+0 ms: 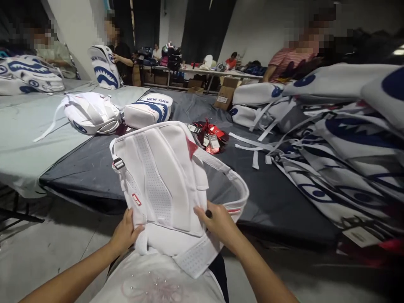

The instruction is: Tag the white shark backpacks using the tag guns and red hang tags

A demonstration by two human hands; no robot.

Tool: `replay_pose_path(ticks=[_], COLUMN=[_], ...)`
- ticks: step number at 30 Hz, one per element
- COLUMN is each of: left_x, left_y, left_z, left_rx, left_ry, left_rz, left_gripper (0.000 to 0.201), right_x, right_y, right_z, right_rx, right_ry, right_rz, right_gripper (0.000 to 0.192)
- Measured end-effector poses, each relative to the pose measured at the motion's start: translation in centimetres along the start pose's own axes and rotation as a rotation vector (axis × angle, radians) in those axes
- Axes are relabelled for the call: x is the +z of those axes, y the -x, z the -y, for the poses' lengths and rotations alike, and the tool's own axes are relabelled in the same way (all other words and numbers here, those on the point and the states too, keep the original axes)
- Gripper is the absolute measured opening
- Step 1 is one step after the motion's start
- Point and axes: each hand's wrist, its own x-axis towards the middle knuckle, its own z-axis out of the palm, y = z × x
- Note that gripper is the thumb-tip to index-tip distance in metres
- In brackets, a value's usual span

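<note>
A white backpack (158, 176) is tilted between my hands at the table's near edge, its padded back panel and straps turned toward me. My left hand (124, 231) is closed on the pack's lower left side, below a small red-and-white label (136, 199). On the lower right side, my right hand (217, 221) grips the pack's edge. A small dark round end (208, 213) pokes out by its fingers; I cannot make out what it belongs to. One shoulder strap (244, 189) loops out to the right. The pack's front is hidden.
Red and white tags (211, 136) lie behind the pack on the dark-covered table (91, 172). White-and-blue backpacks (331, 155) are heaped on the right. Two more packs, one marked NEW YORK (150, 109), lie beyond. Across the table a person (121, 59) holds an upright backpack (105, 69).
</note>
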Motion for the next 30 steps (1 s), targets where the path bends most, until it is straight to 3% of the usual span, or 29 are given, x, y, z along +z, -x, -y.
replay_pose_path(ticks=[2, 3, 4, 5, 6, 8, 10, 11, 13, 17, 20, 23, 25, 28, 30], left_x=[-3.2, -5.2, -7.2, -9.2, -11.1, -13.9, -15.3, -15.6, -15.5, -15.1, -16.6, -18.5, -19.0, -18.0, -16.7], left_y=[0.3, 0.2, -0.4, -1.4, -2.9, -7.1, -11.8, -13.9, -16.9, -19.6, -22.8, -26.2, -27.1, -26.9, -26.4], left_z=[-3.0, -5.0, -7.1, -9.5, -12.0, -17.0, -21.2, -22.8, -24.7, -24.1, -22.2, -21.2, -20.8, -20.3, -20.2], left_rx=[0.15, 0.291, 0.435, 0.58, 0.776, 1.049, 1.153, 1.187, 1.222, 1.377, 1.476, 1.443, 1.392, 1.262, 1.202], left_ry=[-0.238, -0.309, -0.327, -0.313, -0.277, -0.271, -0.335, -0.387, -0.482, -0.491, -0.433, -0.446, -0.457, -0.447, -0.381], left_rz=[0.334, 0.488, 0.551, 0.541, 0.44, 0.04, -0.255, -0.321, -0.339, -0.191, -0.269, -0.51, -0.609, -0.571, -0.466], left_gripper=[0.051, 0.038, 0.022, 0.012, 0.012, 0.02, 0.019, 0.019, 0.023, 0.032, 0.037, 0.045, 0.045, 0.04, 0.039], right_x=[-0.6, -0.8, -0.8, -0.7, -0.5, 0.4, 1.3, 1.6, 2.0, 1.8, 1.3, 0.9, 0.7, 0.0, -1.0], right_y=[0.9, 0.8, 0.5, 0.2, -0.1, -0.3, 0.0, 0.3, 0.7, 0.7, 0.0, -0.3, 0.0, 0.8, 0.9], right_z=[-2.2, -3.1, -3.8, -4.2, -4.4, -4.3, -4.0, -3.9, -4.1, -4.5, -4.6, -4.5, -4.4, -4.3, -3.5], right_rx=[0.055, 0.086, 0.117, 0.14, 0.151, 0.156, 0.142, 0.136, 0.14, 0.176, 0.209, 0.242, 0.259, 0.281, 0.26], right_ry=[0.119, 0.175, 0.215, 0.236, 0.242, 0.239, 0.231, 0.224, 0.206, 0.189, 0.171, 0.099, 0.048, 0.011, -0.134], right_rz=[0.009, 0.032, 0.052, 0.066, 0.073, 0.07, 0.072, 0.074, 0.077, 0.079, 0.098, 0.061, 0.024, 0.008, -0.141], right_gripper=[0.028, 0.027, 0.026, 0.025, 0.025, 0.025, 0.026, 0.026, 0.027, 0.034, 0.04, 0.032, 0.023, 0.018, 0.026])
